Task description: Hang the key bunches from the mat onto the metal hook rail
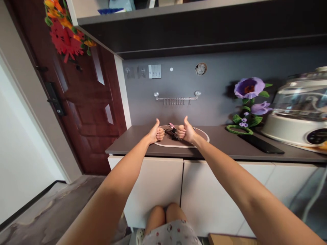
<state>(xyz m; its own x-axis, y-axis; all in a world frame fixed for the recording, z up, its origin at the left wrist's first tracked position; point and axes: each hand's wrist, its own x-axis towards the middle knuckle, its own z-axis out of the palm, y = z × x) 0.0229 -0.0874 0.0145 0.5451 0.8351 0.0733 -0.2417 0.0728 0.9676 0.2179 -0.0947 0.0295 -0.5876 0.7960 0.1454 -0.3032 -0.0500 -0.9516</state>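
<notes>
Both thumbs up! Left hand [156, 133] and right hand [186, 130], each grip curled narrow and empty; dark clutter [172, 132] lies between them on the oval mat [185, 143].

Both bare arms reach forward, elbows nearly straight, from the lower corners of the frame toward its centre. The left hand [157, 133] is left of centre, fingers curled into a fist, thumb pointing up. The right hand [186, 131], right of centre, mirrors it: fist closed, thumb raised. The two stand level, apart, curled fingers facing each other. Bare knees [165, 215] show side by side at the bottom middle.
</notes>
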